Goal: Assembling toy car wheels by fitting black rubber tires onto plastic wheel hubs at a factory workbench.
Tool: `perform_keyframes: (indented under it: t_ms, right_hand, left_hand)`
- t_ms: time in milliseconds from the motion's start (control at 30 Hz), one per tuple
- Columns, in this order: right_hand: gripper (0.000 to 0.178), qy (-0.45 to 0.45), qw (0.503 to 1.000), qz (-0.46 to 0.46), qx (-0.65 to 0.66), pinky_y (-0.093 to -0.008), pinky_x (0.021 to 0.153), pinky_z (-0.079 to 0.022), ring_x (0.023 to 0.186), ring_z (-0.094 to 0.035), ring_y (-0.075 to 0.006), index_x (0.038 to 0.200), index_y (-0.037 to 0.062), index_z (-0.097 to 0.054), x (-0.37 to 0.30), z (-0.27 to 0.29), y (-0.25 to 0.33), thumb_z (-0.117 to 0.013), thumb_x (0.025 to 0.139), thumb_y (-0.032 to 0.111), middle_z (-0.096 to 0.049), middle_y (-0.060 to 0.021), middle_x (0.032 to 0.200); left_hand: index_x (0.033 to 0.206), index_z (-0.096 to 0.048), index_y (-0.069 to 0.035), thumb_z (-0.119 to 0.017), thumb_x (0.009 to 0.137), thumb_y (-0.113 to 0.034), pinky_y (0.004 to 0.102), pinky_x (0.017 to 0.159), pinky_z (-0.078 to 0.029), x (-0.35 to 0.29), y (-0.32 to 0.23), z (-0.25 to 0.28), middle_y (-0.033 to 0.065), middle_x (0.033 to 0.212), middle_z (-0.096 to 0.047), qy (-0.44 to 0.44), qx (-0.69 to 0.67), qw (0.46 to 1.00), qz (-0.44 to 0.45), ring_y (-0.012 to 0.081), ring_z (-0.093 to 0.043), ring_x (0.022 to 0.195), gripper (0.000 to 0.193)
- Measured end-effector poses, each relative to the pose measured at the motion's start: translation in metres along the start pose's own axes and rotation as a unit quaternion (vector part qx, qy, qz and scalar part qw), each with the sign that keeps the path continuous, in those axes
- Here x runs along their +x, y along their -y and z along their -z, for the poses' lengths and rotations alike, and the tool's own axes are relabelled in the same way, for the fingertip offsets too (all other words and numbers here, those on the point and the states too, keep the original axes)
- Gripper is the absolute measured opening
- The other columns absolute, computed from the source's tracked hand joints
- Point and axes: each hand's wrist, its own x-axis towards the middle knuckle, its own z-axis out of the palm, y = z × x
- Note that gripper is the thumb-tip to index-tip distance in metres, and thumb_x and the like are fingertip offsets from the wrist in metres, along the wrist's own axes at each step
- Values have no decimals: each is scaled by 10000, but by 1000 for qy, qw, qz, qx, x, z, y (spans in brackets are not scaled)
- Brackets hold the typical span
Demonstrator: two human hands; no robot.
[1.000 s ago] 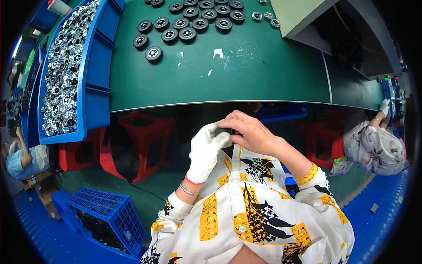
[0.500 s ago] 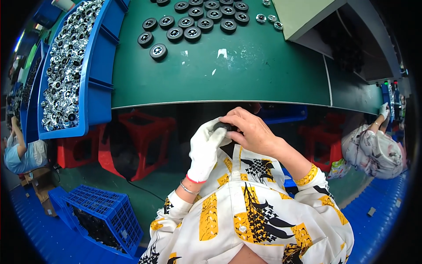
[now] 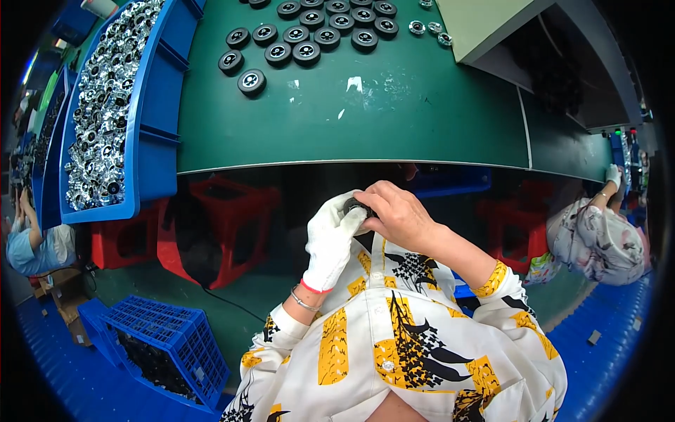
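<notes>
In front of my chest, just off the table's near edge, a small black tyre (image 3: 356, 204) is held between my two hands. My left hand (image 3: 329, 235), in a white glove, is closed round it from the left, with the thumb against its face. From the right, the bare fingers of my right hand (image 3: 402, 216) pinch its far side; they partly cover it. I cannot make out whether a hub sits inside. On the green table (image 3: 267, 137) beyond lie several black wheels (image 3: 306, 53) with silver centres.
A blue bin (image 3: 158, 158) full of shiny chrome hubs (image 3: 105, 116) stands at the left. Some loose hubs (image 3: 417, 28) lie beside a pale box-like housing (image 3: 485, 32) at the far right. Red stools (image 3: 232, 225) and a blue crate (image 3: 165, 344) are below. Other people sit at both sides.
My hands have turned the tyre slightly, so more of its open face shows. My right hand has shifted a little toward me, and its fingers are bent differently.
</notes>
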Motion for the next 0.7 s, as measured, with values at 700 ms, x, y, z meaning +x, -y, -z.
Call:
perform_keyframes:
  t_ms: [700]
  right_hand:
    - [523, -103, 994, 27, 27, -338, 654, -499, 801, -576, -268, 1031, 36, -583, -6, -5, 0, -800, 558, 81, -558, -97, 938]
  left_hand:
    - [1179, -538, 68, -595, 845, -14, 257, 774, -529, -1, -6, 4, 97, 1009, -607, 50, 0, 997, 52, 138, -606, 866, 349]
